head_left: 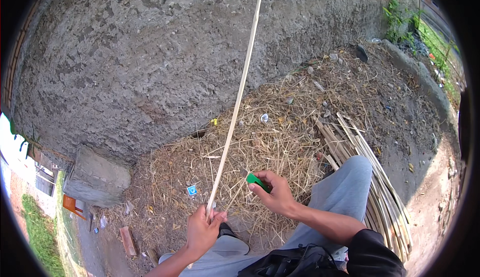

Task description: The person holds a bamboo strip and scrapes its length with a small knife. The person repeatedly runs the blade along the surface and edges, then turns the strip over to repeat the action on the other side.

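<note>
Nearest to me was the black sleeve (372, 254) of the seated person, and below it the grey trousers (342, 184), knees parted so that both hands had room to meet between them. The left hand (204, 232) had its thumb and fingers closed round a long pale strip (235, 117), split bamboo by the look of it, close to the lower end; that low hold seemed to leave nearly the whole length bare. The strip slanted up and away in front of the rough grey wall (150, 52), though I couldn't tell whether its tip touched it. The right hand (275, 194) gripped a green-handled utility knife (259, 181), fingers wrapped and thumb pressed along the handle, its short blade angled toward the strip, near it but apart; holding it so presumably kept the edge clear of the left fingers. A bundle of similar strips (387, 202) lay on the ground just beyond the right knee, handily within reach, I judged. Curly shavings (280, 152) covered the dirt ahead of the feet, a small blue packet (192, 190) among them, and a squared stone block (97, 177) stood by the wall at the left.
</note>
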`<state>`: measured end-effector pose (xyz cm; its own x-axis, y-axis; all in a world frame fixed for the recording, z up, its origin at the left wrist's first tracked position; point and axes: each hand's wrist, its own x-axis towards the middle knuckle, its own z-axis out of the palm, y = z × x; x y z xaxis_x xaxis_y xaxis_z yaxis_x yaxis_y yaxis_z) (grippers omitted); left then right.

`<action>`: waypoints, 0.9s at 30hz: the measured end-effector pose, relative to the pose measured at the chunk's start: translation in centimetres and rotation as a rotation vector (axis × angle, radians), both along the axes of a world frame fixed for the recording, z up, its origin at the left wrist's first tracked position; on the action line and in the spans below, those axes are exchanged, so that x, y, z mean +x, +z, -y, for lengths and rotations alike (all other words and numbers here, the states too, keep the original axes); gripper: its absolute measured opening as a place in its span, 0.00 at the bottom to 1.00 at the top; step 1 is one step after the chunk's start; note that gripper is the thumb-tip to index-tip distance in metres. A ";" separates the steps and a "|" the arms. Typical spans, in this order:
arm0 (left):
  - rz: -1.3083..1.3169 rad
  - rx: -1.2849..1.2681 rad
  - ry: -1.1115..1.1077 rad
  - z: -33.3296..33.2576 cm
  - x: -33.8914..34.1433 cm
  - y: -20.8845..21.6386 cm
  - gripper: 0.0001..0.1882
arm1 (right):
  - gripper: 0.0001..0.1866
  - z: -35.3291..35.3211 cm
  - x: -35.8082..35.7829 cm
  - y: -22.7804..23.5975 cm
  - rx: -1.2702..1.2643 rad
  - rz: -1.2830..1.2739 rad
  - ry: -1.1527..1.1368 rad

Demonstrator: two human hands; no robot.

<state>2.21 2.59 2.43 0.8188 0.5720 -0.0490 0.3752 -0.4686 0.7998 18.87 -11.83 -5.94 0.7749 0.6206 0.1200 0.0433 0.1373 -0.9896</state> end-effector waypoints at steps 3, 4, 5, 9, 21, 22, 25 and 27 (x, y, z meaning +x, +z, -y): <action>-0.072 0.004 0.002 -0.2 0.1 0.7 0.15 | 0.16 0.4 0.3 0.3 -0.087 0.191 -0.053; -0.074 0.003 0.000 -0.2 0.2 1.3 0.15 | 0.16 0.6 0.6 0.3 -0.166 0.345 -0.076; -0.112 0.072 0.020 -0.1 0.2 2.2 0.14 | 0.16 0.8 0.9 0.2 -0.245 0.500 -0.100; -0.019 0.216 0.078 -1.8 -1.1 3.0 0.13 | 0.15 1.2 3.2 -0.7 -0.383 0.724 -0.215; -0.326 0.613 -0.109 -6.9 -0.9 -0.6 0.22 | 0.20 1.6 5.1 1.0 -0.367 -0.004 -0.162; -0.389 0.557 -0.142 -7.3 -1.1 -1.2 0.21 | 0.20 1.4 5.3 0.4 -0.371 -0.002 -0.163; -0.345 0.584 -0.165 -7.3 -2.0 -2.4 0.18 | 0.19 0.4 6.2 -2.6 -0.056 -0.063 -0.377; -0.297 0.595 -0.176 -7.4 -2.5 -3.3 0.17 | 0.20 0.7 6.3 -3.0 -0.035 -0.217 -0.422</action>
